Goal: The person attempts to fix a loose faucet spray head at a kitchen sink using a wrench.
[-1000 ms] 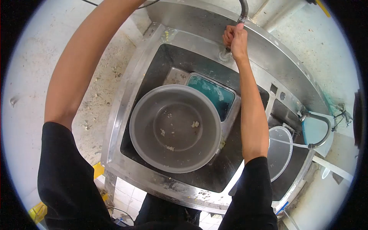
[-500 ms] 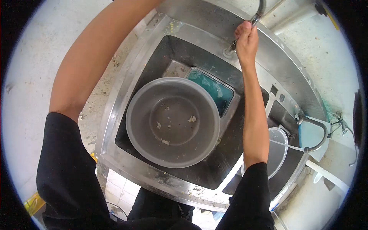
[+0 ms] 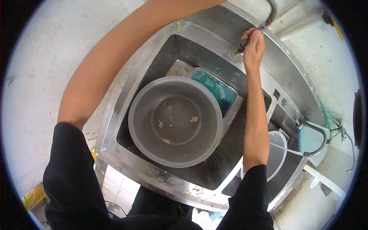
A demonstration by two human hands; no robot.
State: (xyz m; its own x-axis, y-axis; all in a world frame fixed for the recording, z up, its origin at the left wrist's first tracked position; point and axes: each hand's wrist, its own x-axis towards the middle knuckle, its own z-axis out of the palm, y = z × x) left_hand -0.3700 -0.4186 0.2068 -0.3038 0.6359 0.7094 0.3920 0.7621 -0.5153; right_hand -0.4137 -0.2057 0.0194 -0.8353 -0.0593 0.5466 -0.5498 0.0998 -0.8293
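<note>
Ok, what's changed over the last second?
The left arm swung rightward toward the tap, left grip out of view. The tap, held in the right grip, leans further right. Unchanged: that hold, and the bowl with its scraps in the sink.

1. Left hand: lay beyond the upper edge, past the bare left forearm (image 3: 115,50); its grip could not be seen.
2. Curved grey metal tap (image 3: 273,13): was hidden within the clasping right hand (image 3: 254,50) and cut off above.
3. Rectangular teal container (image 3: 218,86): its lower left part was concealed by the round grey basin (image 3: 143,119).
4. Small pale scraps (image 3: 194,119): were too small to identify.
5. Round, pale-rimmed grey bucket (image 3: 276,159): was partly covered by the right forearm (image 3: 256,126).
</note>
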